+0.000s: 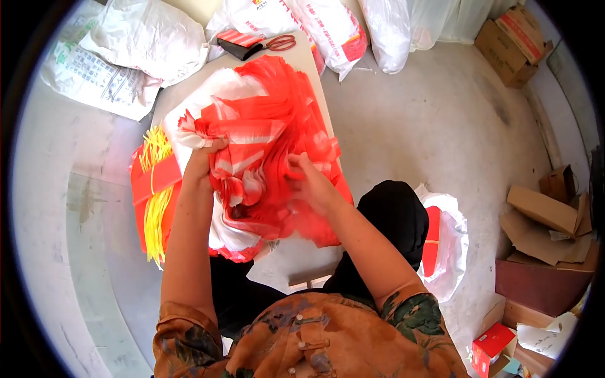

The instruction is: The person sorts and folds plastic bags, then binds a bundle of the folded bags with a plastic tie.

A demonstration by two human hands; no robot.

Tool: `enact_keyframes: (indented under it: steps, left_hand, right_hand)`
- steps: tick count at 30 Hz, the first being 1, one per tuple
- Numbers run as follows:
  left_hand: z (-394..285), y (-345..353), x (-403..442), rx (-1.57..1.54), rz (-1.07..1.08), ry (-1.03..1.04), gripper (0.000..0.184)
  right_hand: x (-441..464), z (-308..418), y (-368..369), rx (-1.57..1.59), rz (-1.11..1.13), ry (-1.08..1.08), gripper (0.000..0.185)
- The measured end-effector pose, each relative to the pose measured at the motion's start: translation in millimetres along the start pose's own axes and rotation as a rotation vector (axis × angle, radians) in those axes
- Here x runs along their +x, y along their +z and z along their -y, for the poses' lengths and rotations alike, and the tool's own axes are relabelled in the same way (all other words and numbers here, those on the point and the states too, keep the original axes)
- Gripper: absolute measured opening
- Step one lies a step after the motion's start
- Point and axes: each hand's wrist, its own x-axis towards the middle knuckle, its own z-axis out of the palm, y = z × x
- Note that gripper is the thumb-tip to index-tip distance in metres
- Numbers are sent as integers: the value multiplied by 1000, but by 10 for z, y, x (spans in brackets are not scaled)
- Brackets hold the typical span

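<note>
A large heap of thin red and white fabric (283,94) covers most of the small table (318,82) before me. My left hand (205,154) is closed on a gathered bunch of the fabric at the heap's left side. At the right side, my right hand (309,179) touches the red folds with its fingers apart; its fingertips are partly blurred. To the left of the heap, yellow strands (155,217) lie across a red bundle (167,174). Red-handled scissors (280,43) rest at the table's far end, beside a black and red-striped piece (241,43).
White plastic sacks (148,38) stand beyond the table, with more printed sacks (328,31) at its far right. An open white bag (449,246) with red contents is on the floor beside my right knee. Cardboard boxes (542,214) lie at the right.
</note>
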Motion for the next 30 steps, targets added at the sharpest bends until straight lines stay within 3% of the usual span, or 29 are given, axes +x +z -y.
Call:
enact_keyframes:
  steps: [4,7,13,16,19,22,25,30]
  left_hand:
    - [-16,5,-8,2,-8,-32,56]
    - [-25,17,-24,-11,5,-37,54]
    - [11,-39,19,-25,28,-24,52]
    - [-2,9,-13,-33,28,-15,53]
    - [-16,13,-27,-45,39,-29,53]
    - [-3,-50,33,-53,50,-41,53]
    - [-10,-20,-1,-41,27,-41,53]
    - [-16,66,-52,-32,12,-11,45]
  right_hand:
    - [150,8,-138,-217,-46,-33,78]
    - [146,80,-53,-172,-113,-41,77]
    - [46,-86,25,-161,175,86,69]
    - [25,-425,121,-159,166,15,62]
    - [197,-603,79,-658,-85,-312,59]
    - [50,-362,123,-1218,-181,-612,58]
    - [79,-149,91,-1416,-105,-774,55]
    - [160,210,44,-1529,-44,-642,54]
